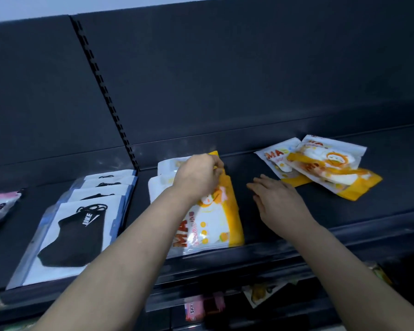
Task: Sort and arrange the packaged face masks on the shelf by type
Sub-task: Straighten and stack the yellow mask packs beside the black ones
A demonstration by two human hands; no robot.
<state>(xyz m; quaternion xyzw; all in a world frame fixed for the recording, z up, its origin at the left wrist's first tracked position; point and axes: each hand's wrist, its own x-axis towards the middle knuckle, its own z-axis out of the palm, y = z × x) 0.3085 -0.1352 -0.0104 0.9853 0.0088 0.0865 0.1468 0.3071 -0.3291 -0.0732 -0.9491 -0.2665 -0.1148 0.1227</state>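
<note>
Shelf: a dark, matte shelf (261, 168) runs across the view, with a raised front lip along its near edge.
Back panel: dark sheets rise behind it, joined at a slotted upright strip (101, 84) left of centre; a pale strip of wall shows at the top left corner.
Orange mask packs, centre: a neat overlapping row (213, 218) lies on the shelf in front of the person, white with orange edges and a cartoon figure; large orange letters "MA" can be read, the rest is too small or covered.
Orange mask packs, right: a loose pile (320, 166) of the same kind lies askew further right, well apart from the row, also marked "MA".
Black mask packs: a fanned row of clear bags (77, 230) to the left of the strip, each with a black mask on white card; the front one reads "UKE" with a white swoosh mark.
Pink packs: a few at the far left edge (0, 206), cut off by the frame.
Left hand: (198, 177) curled, fingers pinching the far end of the centre row; its forearm covers part of that row.
Right hand: (277, 199) flat and spread, palm down, between the row and the pile, holding nothing.
Lower shelf: blurred pink and yellow packs (201, 306) below.
</note>
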